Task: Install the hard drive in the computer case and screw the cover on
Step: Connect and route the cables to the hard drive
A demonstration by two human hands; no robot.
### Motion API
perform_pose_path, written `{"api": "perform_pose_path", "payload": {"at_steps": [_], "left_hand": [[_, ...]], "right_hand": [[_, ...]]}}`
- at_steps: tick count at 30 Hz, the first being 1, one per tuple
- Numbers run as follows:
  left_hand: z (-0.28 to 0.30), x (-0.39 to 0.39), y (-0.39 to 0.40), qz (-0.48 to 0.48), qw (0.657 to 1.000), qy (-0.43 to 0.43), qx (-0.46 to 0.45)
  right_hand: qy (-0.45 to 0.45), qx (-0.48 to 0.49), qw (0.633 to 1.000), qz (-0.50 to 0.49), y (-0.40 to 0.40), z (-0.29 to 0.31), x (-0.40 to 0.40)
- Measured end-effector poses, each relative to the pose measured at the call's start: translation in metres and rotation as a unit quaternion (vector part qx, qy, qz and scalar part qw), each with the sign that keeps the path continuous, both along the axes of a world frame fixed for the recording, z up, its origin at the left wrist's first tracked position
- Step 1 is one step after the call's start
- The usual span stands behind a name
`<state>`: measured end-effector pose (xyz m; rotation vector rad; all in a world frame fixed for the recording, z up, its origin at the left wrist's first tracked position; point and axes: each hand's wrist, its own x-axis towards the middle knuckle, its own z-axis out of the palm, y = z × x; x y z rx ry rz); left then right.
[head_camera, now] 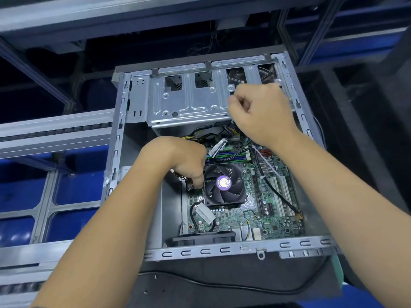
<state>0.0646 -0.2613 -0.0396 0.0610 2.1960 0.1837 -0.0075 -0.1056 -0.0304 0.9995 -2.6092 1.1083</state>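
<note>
The purple sticker at the hub of the cooler fan carries small print too blurred to read, and the white barcode tags on two cables are no clearer. The left hand reaches down into the open computer case, knuckles up, wrist bent, fingers curled tight against the left edge of the fan; whether that grip pinches anything cannot be told, since the fingertips are hidden low beside the heatsink. The right hand is farther in, up and to the right of the left grip, clenched into a fist with thumb pressed to forefinger over the right end of the grey metal drive cage; anything pinched there is too small to make out. No hard drive can be picked out; the cage's top plate hides whatever sits beneath. Between the two grips a bundle of yellow and black wires runs out from under the cage. The green motherboard fills the case floor below the right wrist. The case lies on its side on a dark counter, a black cable curving along the counter nearer than both forearms.
</note>
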Motion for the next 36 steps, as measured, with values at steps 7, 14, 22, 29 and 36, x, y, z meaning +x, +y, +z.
{"api": "perform_pose_path", "payload": {"at_steps": [7, 14, 22, 29, 36], "left_hand": [[0.001, -0.002, -0.004, 0.019, 0.998, -0.036, 0.044], [0.013, 0.004, 0.022, 0.013, 0.968, -0.090, 0.234], [0.011, 0.017, 0.048, -0.064, 0.952, -0.191, 0.233], [0.006, 0.031, 0.064, -0.101, 0.965, -0.210, 0.118], [0.005, 0.036, 0.071, -0.149, 0.972, -0.179, 0.034]], "right_hand": [[-0.007, 0.057, 0.998, 0.025, -0.002, -0.002, 0.002], [0.005, 0.086, 0.996, 0.038, -0.004, -0.002, 0.004], [-0.002, 0.088, 0.995, 0.043, -0.002, -0.002, 0.004], [-0.007, 0.098, 0.994, 0.049, -0.002, -0.003, 0.003], [-0.009, 0.092, 0.995, 0.047, -0.003, -0.003, 0.002]]}}
